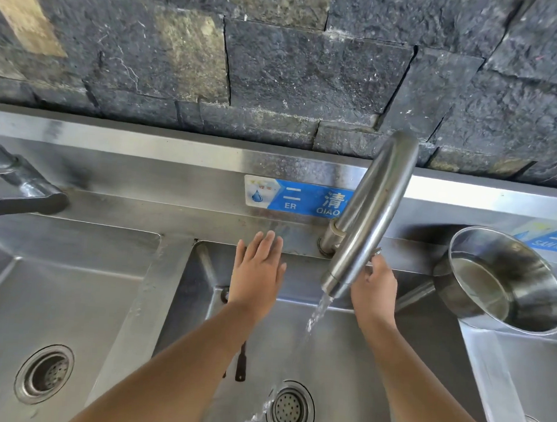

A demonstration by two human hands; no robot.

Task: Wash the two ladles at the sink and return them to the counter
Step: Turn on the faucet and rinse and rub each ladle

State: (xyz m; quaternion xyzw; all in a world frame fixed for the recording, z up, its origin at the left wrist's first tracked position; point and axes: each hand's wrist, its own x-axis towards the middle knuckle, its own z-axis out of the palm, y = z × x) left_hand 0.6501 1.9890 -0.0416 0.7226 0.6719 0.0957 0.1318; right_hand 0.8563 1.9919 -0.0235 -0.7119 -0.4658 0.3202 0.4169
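Ladle handles, dark and thin, show in the middle basin (201, 303): one handle end (240, 367) is plain just beside the left forearm, and a sliver of a second (224, 374) peeks from under that arm; both bowls are hidden beneath the arm, so the count of two rests on the handles alone. Three basins are in view, the left one (72, 297) and the middle one each with a round strainer drain, the right one cut off at the frame edge with only part of its drain showing; two taps, one curved spout (370, 212) over the middle basin with water running from its mouth to near the drain (289, 408), the other (26, 191) at the far left, partly cut off. One steel basin-shaped bowl (506, 281) sits tilted on the ledge at the right. The left hand (257, 274) is open, fingers spread and flat, over the back edge of the middle basin, holding nothing; the right hand (375, 287) is behind the spout with fingers curled at the tap's lever, but the spout hides the grip, so I cannot tell whether it is closed on it. One blue label (303, 197) on the backsplash reads "二 清", "ER QIAO", its end hidden by the spout; a second blue label (550, 238) at right is cut off and barely legible.
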